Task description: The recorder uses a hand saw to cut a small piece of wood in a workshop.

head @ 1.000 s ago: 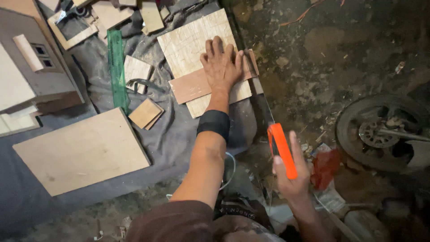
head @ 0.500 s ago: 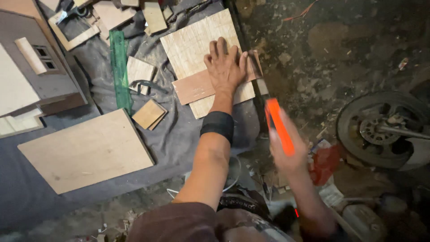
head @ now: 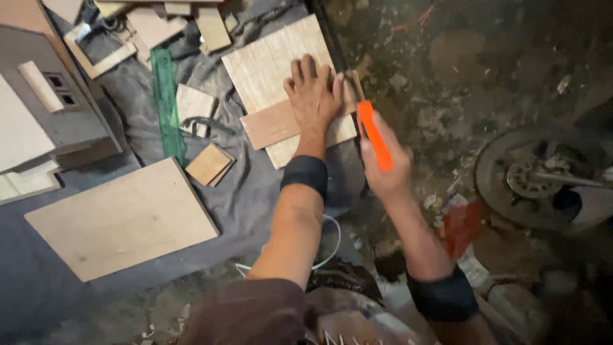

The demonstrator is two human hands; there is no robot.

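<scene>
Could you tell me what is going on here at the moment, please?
A person is working wood on a grey cloth spread over a rough floor. The left hand presses flat on a reddish-brown board lying across a pale plywood sheet. The right hand grips an orange-handled tool right at the board's edge; its blade is hidden. Other offcuts, a green ruler and a larger plywood panel lie nearby, and a wheel sits to the right.
</scene>
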